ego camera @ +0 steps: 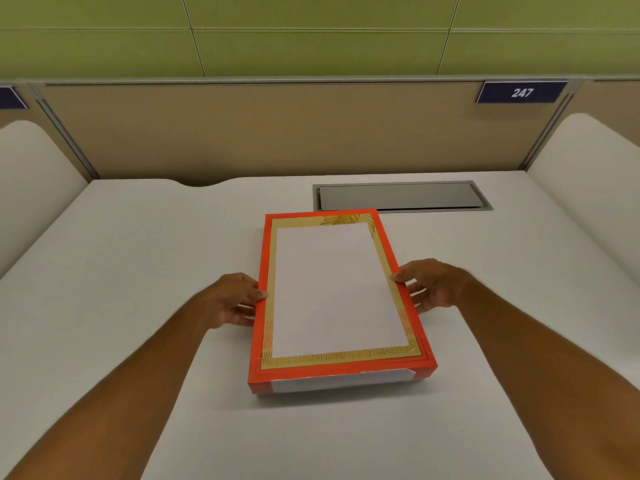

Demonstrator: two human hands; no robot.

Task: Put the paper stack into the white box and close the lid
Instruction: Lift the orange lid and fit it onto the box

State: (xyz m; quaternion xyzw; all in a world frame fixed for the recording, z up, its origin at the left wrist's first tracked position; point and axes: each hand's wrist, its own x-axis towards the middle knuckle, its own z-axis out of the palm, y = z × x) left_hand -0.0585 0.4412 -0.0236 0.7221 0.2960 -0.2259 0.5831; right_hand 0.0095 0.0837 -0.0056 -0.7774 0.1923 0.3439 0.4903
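A: What's the box (341,372) look like from where you stand?

B: Flat, rectangular. Red-orange rim, gold patterned border inside that, large plain white panel in the middle. White strip on the near side wall. Can't tell whether that top face is a lid or paper lying in it.

A: Where is it?

B: Middle of the white surface (138,271), long axis running away from the person, turned slightly.

A: Hands?

B: Left hand (239,299) on the left long edge, right hand (429,284) on the right. Fingers of each pressed against the sides, thumbs on the top rim, clamping the box between them.

A: Room around it?

B: Bare surface on all sides. Grey hatch (401,196) just beyond the far right corner. Tan partition (242,133) at the back, curved white dividers (31,174) at each flank.
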